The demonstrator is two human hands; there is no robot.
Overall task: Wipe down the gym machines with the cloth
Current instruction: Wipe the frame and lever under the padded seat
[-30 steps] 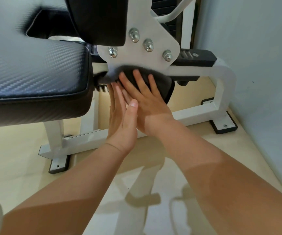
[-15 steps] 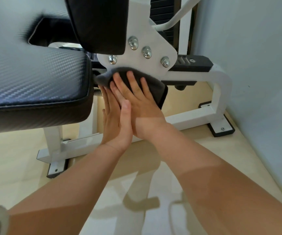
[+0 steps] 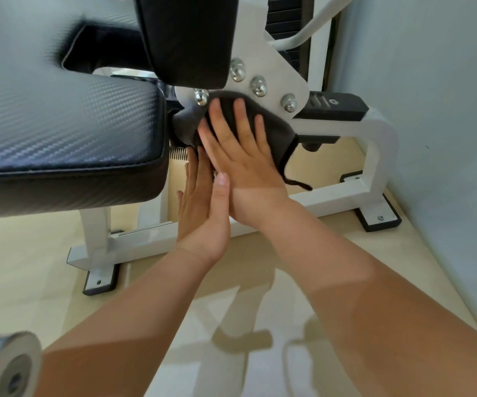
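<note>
My right hand [image 3: 240, 164] pressed the cloth [image 3: 277, 133] against the machine's white bracket [image 3: 277, 70] under its bolts [image 3: 259, 85], fingers [image 3: 241, 118] straight and spread. The cloth was dark grey and bunched, a thread dangling off its hem. My left hand [image 3: 203, 216], fingers straight and holding nothing, touched the right.

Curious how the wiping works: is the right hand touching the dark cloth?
Touching. The head view shows the right hand flat on the cloth, fingers straight, pressing it against the white bracket.
</note>
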